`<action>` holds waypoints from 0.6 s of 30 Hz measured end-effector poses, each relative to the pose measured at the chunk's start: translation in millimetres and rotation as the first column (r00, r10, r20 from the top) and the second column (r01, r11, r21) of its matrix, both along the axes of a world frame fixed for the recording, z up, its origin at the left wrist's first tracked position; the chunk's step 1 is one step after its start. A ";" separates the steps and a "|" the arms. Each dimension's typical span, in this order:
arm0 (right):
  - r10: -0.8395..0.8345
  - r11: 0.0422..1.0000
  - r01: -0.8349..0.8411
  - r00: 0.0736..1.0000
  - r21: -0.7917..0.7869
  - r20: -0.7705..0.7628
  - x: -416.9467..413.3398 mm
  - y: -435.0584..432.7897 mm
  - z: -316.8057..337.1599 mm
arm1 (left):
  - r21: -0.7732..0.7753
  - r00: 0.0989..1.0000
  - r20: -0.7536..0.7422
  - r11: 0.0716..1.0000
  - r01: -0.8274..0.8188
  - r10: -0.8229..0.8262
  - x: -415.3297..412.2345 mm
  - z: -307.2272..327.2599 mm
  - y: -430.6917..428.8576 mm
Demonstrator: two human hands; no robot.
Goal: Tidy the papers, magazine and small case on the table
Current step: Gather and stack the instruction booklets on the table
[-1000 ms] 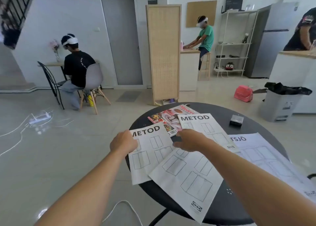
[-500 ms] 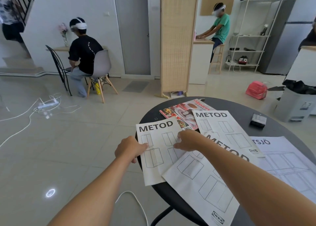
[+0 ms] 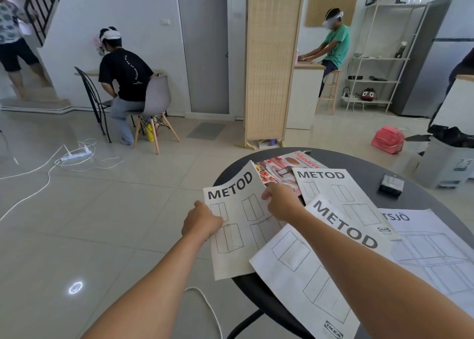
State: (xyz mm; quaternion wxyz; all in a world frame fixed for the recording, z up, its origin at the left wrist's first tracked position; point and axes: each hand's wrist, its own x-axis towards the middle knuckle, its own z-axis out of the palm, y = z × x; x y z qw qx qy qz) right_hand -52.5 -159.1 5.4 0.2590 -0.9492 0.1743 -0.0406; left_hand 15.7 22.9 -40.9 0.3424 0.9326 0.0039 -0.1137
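Observation:
On the round black table lie several white instruction sheets. My left hand grips the left edge of the leftmost METOD sheet, whose far corner curls up off the table. My right hand pinches that same sheet's right edge. A second METOD sheet and a third METOD sheet overlap to the right, and a larger sheet lies beyond them. A colourful magazine lies partly under the papers. A small black case sits apart at the table's far right.
White cables and a power strip lie on the tiled floor to the left. A grey bin and a pink bag stand beyond the table. A wicker screen stands behind it. Other people sit and stand farther back.
Both hands have closed on the leftmost METOD sheet and lifted it; its far corner now curls up off the table. My view has come closer and shifted left.

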 end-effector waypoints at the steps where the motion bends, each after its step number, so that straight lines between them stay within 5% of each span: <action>1: -0.005 1.000 0.004 0.999 0.027 0.036 -0.1 2.2 2.8 | -0.015 1.000 -0.001 1.000 -0.014 0.014 -0.6 0.3 1.0; 5: -0.013 0.996 -0.003 0.986 0.093 0.166 3.5 9.5 13.2 | -0.137 0.997 0.000 0.988 -0.074 0.075 2.5 3.0 7.5; 11: -0.042 0.991 0.001 0.950 0.132 0.309 10.3 12.8 36.6 | -0.375 0.960 0.213 0.923 -0.091 0.181 9.1 28.2 17.0; 18: -0.106 0.980 0.004 0.858 0.201 0.503 15.9 9.3 68.7 | -0.361 0.835 0.516 0.933 0.009 0.192 15.3 83.4 11.8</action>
